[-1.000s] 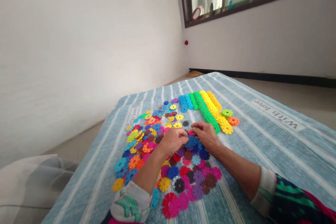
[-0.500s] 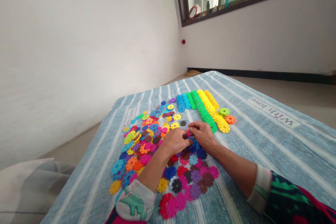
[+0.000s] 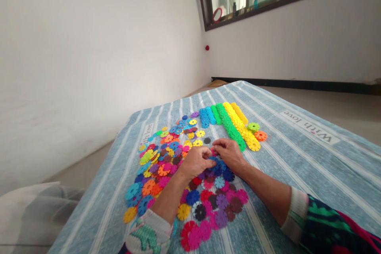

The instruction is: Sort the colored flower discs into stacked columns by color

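Note:
Many plastic snowflake discs in mixed colours lie spread over the cloth. Over the middle of the pile is my left hand (image 3: 195, 162), its thumb and fingers apart, with the tips close to some blue discs (image 3: 218, 164). Facing it from the right, my right hand (image 3: 230, 152) has its fingers bent together at a pink snowflake disc (image 3: 213, 151), which is partly hidden by the fingertips. A dark grey disc (image 3: 207, 140) lies just beyond the hands.
Linked rows of discs lie at the back: a long green row (image 3: 230, 127), a long yellow row (image 3: 239, 125) and shorter blue, green and orange-yellow ones. A lime disc (image 3: 253, 127) and an orange disc (image 3: 260, 136) sit beside them. Striped cloth (image 3: 285, 158) covers the table.
My left hand has drawn slightly left, and its fingers have spread a little from the blue discs. My right hand stays nearly where it was.

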`<move>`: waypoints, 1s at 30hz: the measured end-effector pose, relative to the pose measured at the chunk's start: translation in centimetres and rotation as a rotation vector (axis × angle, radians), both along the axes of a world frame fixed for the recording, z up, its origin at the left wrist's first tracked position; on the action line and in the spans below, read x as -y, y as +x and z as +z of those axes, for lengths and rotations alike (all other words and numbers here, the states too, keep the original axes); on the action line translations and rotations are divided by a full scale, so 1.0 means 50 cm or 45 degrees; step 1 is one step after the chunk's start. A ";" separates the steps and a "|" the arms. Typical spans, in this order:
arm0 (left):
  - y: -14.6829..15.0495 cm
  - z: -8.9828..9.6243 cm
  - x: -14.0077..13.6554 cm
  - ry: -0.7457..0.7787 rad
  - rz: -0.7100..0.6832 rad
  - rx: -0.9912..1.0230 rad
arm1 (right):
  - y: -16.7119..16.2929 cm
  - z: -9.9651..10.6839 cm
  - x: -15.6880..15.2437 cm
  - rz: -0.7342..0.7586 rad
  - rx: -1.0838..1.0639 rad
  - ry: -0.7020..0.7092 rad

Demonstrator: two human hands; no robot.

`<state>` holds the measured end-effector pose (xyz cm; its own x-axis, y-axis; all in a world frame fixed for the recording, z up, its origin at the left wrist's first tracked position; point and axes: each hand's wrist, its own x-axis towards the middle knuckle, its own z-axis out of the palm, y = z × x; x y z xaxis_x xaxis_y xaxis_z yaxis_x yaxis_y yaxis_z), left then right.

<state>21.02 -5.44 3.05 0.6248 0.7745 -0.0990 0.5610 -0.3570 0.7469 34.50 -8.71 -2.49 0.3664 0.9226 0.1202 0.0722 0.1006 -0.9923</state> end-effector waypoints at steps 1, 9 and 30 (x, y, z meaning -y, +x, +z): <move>-0.005 0.004 0.000 -0.039 0.018 0.019 | -0.001 -0.001 -0.001 0.000 0.002 0.003; -0.051 0.042 -0.062 0.073 0.272 0.106 | 0.000 0.005 0.008 0.160 0.082 0.041; 0.068 -0.022 -0.321 0.474 0.259 -0.052 | -0.003 0.019 0.018 0.326 0.038 0.024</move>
